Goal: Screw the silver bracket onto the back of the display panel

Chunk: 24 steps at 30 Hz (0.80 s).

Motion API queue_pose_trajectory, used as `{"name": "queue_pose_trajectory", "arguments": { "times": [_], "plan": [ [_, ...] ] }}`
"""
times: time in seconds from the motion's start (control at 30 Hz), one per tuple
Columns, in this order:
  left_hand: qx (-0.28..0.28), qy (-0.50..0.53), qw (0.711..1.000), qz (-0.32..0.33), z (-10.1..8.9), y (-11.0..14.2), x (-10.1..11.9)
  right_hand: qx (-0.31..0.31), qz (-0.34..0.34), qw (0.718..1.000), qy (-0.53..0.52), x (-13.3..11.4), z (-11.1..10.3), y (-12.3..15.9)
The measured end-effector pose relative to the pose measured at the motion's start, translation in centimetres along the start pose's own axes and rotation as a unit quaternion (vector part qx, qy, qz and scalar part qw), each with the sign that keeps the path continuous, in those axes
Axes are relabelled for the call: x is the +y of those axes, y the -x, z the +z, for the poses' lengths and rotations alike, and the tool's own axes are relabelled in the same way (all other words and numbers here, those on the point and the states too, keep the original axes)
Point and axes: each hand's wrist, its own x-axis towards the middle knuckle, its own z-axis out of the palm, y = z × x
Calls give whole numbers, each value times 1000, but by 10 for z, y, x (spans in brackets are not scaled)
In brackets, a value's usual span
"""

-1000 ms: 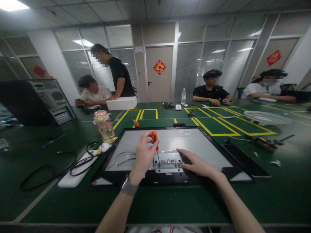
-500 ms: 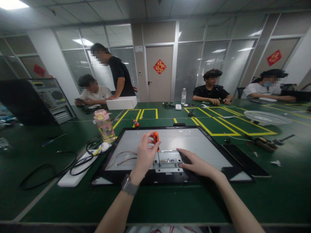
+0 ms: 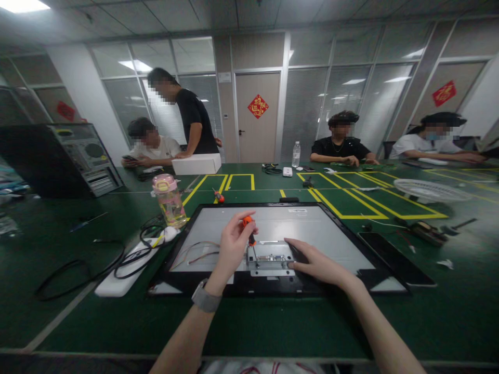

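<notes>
Upright and a little tilted, an orange-and-black screwdriver (image 3: 247,221) is pinched at its handle by my left hand (image 3: 233,240). Its thin shaft reaches down to the left part of a silver metal bracket (image 3: 268,271) with connector ports; I cannot make out a screw under the tip. Across the bracket's right end lies my right hand (image 3: 312,259), thumb at the near edge and fingers at the far edge, gripping it. Beneath both is a flat display panel (image 3: 327,234), grey-backed with a black frame. Thin wires (image 3: 198,251) lie on its left part.
Left of the panel are a white power strip (image 3: 120,278), black cables (image 3: 58,296) and a pink-lidded bottle (image 3: 170,205). A black slab (image 3: 395,259) lies close on the right. Farther back stand a computer case (image 3: 35,161) and a white box (image 3: 197,164). Several people are across the table.
The screwdriver handle has tipped and sunk slightly within my left fingers, which have shifted their hold on it. My right hand stays on the bracket. The view has moved slightly.
</notes>
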Motion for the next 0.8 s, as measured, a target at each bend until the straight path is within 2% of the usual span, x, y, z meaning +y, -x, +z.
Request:
{"name": "queue_pose_trajectory", "arguments": {
  "times": [0.1, 0.2, 0.47, 0.7, 0.8],
  "plan": [
    [13, -132, 989, 66, -1, 4, 1, -1, -2, 1000, 3, 0, 0, 0],
    [-3, -171, 981, 90, 1, 7, 2, 0, 0, 1000, 2, 2, 1, 0],
    [37, -147, 985, 87, 3, 4, 2, 4, -4, 1000, 2, 4, 2, 0],
    [50, -43, 998, 20, -1, -1, 3, -3, 4, 1000, 2, -2, -1, 0],
    [58, -37, 997, 17, -2, -3, 2, -2, 4, 1000, 4, -1, -1, 0]
  ]
}}
